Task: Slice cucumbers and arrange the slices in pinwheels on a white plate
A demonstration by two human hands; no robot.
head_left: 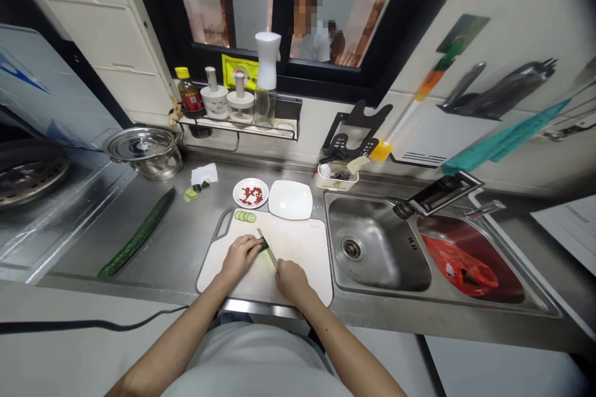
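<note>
On a white cutting board with a grey handle, my left hand has its fingers closed on a short piece of cucumber, partly hidden by the fingers. My right hand grips a kitchen knife, its blade against the cucumber's right side. Whether the blade is cutting in cannot be seen. Several cucumber slices lie in a row at the board's far left. Behind the board stand a small plate of chopped red pieces and a white square dish.
A whole cucumber lies to the left, with cucumber scraps farther back. A lidded steel pot stands at the back left. On the right is a double sink holding a red plastic bag. A seasoning rack hangs behind.
</note>
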